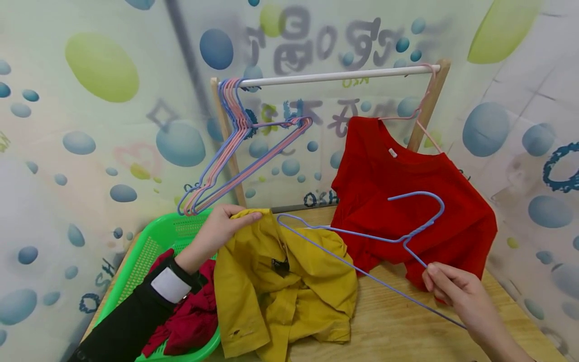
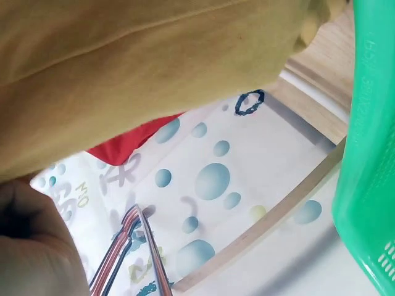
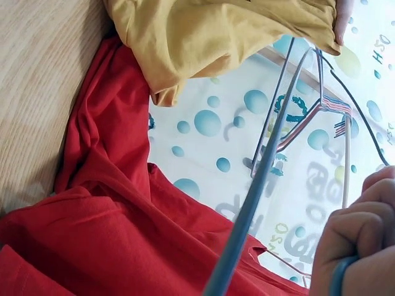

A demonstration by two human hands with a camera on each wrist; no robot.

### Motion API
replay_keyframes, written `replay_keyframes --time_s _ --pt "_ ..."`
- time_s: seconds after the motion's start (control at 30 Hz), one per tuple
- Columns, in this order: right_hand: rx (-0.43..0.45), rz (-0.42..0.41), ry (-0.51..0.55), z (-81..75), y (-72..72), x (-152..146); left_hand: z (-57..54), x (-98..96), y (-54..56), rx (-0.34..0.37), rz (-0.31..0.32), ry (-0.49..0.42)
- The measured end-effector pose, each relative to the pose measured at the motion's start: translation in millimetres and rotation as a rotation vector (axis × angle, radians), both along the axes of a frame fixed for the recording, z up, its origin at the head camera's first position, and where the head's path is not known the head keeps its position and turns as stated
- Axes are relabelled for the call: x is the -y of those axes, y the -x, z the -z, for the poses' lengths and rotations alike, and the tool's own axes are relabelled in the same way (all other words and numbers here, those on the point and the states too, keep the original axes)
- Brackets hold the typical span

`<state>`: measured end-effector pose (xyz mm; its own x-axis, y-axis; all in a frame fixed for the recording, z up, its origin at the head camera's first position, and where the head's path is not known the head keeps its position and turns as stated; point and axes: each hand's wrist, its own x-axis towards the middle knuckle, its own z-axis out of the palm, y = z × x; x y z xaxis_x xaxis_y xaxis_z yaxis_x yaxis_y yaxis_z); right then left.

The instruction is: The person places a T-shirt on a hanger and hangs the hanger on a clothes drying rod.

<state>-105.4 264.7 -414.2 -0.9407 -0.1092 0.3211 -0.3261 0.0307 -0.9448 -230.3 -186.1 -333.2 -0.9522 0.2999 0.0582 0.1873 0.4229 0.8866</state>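
One blue wire hanger has its right arm pinched in the closed thumb and fingers of the right hand above a wooden table, while the left hand pinches the top edge of a yellow shirt, just right of a green basket. Far right, a red shirt hangs on a pink hanger.
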Motion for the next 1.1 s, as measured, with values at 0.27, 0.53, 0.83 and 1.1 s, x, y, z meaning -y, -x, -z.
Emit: replay_keyframes --time_s 0.27,0.53,0.83,1.1 --pt "0.039 0.001 -0.007 -3.5 -1.0 -3.7 6.5 0.4 1.7 -0.101 -0.019 -0.068" --pt "-0.007 -0.021 -0.032 -4.2 1.2 0.3 7.0 2.5 2.4 -0.119 -0.007 -0.056" --pt "-0.034 -0.050 -0.063 -3.5 4.0 2.6 11.0 1.5 1.4 -0.195 0.008 -0.023" --pt "-0.042 -0.033 -0.148 -8.3 5.2 7.9 10.7 -1.6 -1.6 -0.222 -0.006 0.016"
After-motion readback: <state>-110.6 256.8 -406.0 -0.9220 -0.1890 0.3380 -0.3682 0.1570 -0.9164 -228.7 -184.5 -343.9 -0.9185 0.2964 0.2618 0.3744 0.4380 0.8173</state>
